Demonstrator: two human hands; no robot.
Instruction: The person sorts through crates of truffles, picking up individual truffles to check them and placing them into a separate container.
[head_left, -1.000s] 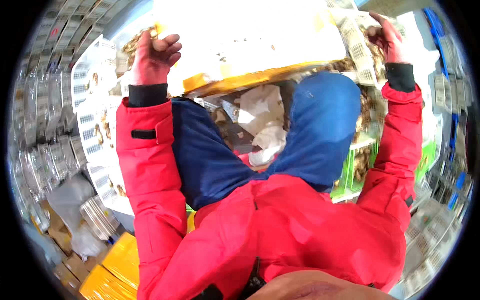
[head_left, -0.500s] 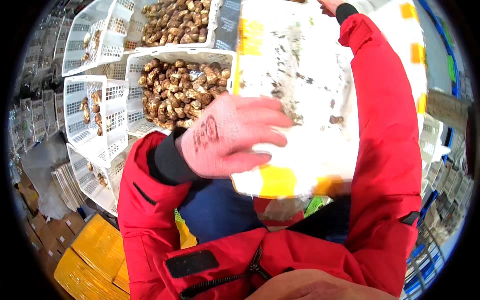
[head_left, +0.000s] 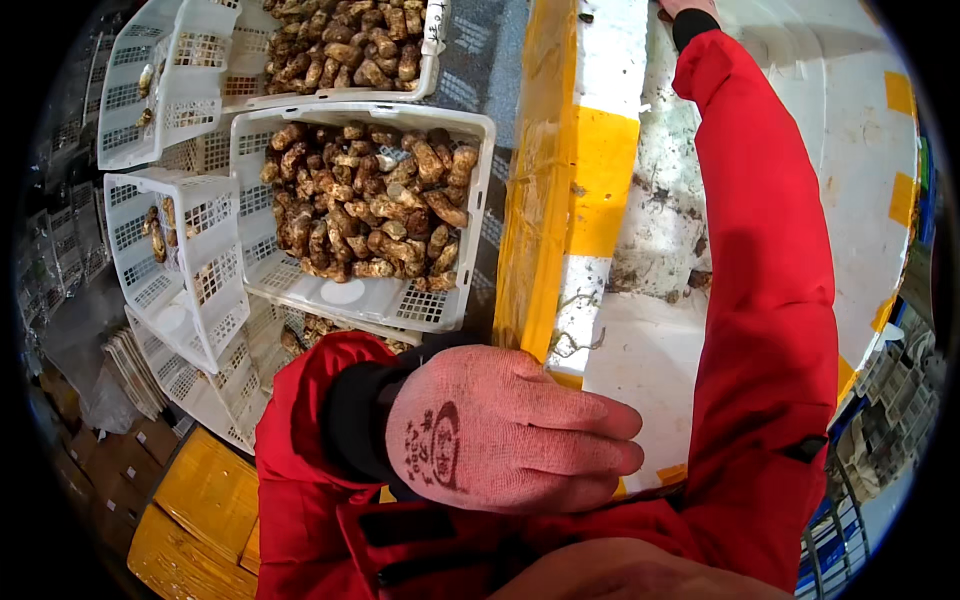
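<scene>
White mesh crates [head_left: 215,280] are lining the background at nine o'clock. Toward two, a yellow-taped foam box [head_left: 645,350] is spreading out; over its near corner, at six, the pink-gloved left hand [head_left: 512,430] is resting, whether its grip is clasping I cannot tell. At one, the right hand [head_left: 688,6] is showing only partly, its grip indiscernible. A white basket [head_left: 340,293] of brown mushrooms [head_left: 385,210] is sitting at ten.

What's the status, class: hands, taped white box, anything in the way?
Left hand over near corner of taped white box, grip unclear. Right hand cut off by frame edge. Right sleeve hides part of box.
</scene>
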